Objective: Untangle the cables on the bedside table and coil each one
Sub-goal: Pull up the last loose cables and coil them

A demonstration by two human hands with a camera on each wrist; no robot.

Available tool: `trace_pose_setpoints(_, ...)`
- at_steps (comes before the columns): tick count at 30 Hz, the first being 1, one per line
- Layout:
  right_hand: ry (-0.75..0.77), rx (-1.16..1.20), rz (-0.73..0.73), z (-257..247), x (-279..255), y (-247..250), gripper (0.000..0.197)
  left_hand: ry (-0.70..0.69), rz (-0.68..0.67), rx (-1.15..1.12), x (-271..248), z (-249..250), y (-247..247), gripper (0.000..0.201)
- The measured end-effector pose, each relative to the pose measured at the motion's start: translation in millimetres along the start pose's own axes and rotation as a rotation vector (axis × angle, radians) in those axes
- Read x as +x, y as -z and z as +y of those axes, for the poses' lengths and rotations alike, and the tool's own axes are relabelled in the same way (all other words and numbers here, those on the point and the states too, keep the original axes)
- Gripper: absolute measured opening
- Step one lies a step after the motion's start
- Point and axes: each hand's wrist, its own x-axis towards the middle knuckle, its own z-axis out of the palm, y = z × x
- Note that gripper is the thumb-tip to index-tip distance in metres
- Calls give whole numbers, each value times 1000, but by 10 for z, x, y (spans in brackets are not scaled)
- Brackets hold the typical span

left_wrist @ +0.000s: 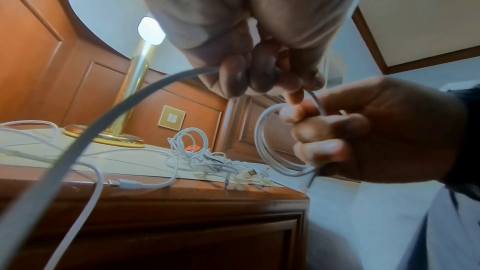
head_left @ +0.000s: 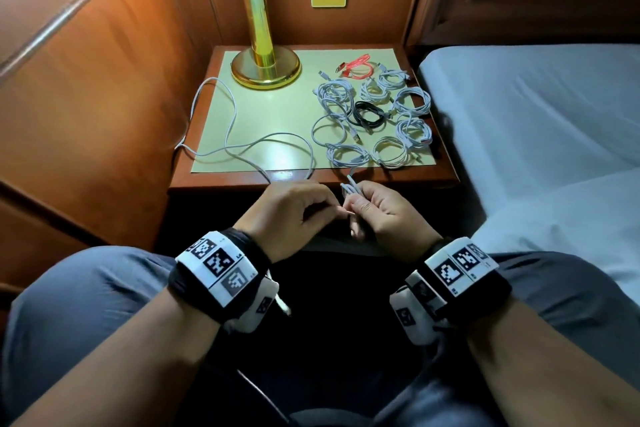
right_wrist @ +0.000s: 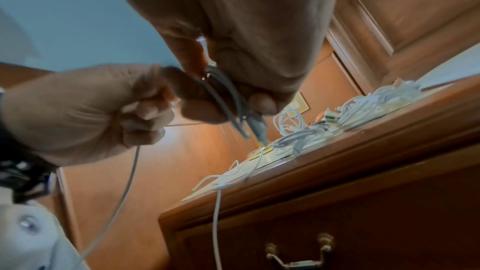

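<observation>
Wood-panelled corner, bedside table (head_left: 221,180) with a pale green mat – brass lamp (head_left: 265,62) at the back, bed (head_left: 540,107) alongside. Coiled cables (head_left: 377,114) sit grouped on the mat's bed side: several white, 1 black, 1 red. Loose white cable (head_left: 239,146) trails across the mat and over the front edge. Left hand (head_left: 294,215) pinches that cable; right hand (head_left: 388,215) curls around its small started coil – both just in front of the table.

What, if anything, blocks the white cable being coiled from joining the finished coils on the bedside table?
Nothing visible does. The white cable trails loose across the mat's left half, apart from the finished coils; both hands hold it.
</observation>
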Motion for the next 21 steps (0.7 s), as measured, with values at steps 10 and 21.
trace_pose_setpoints(10,-189,680,-53,-217,-31,79,30,144,72,-120,15,-120,89,12)
trace_pose_setpoints(21,-214,888,39,-253,-60,56,37,274,-61,-171,32,-57,-22,26)
